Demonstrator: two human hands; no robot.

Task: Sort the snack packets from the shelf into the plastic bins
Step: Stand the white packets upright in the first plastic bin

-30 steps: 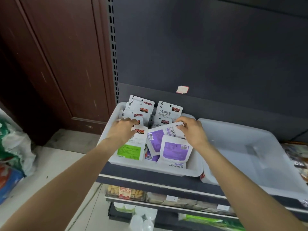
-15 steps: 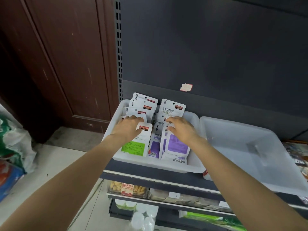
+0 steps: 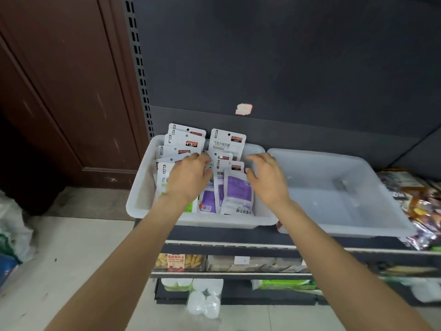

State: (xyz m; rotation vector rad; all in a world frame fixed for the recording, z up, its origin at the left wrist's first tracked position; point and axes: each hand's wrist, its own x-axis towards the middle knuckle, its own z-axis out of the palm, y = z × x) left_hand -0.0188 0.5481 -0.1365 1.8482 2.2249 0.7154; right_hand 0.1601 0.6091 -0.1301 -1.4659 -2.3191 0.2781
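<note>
1. White plastic bin (image 3: 140, 199) sits on the dark shelf (image 3: 262, 235), at its left end; it holds upright snack packets in two rows.
2. Left row: white packets (image 3: 185, 139) stacked front to back; the front one shows a green patch (image 3: 192, 206) low down, mostly hidden by the left hand.
3. Right row: purple-panel packet (image 3: 238, 189) at the front, more purple ones just left of it, and a white packet with a brown label (image 3: 228, 143) standing at the back.
4. Left hand (image 3: 188, 177) rests on the left row, fingers curled over the packet tops; whether it actually grips one, cannot tell.
5. Right hand (image 3: 267, 177) is open, fingers spread, thumb touching the top edge of the purple-panel packet, nothing held.
6. Second white bin (image 3: 391, 211) stands just right of the first, touching or nearly so.
7. Loose foil snack bags (image 3: 420, 199) are piled at the far right of the shelf, beside the second bin.
8. Lower shelves hold yellow snacks (image 3: 179, 260) and green packs (image 3: 284, 284).
</note>
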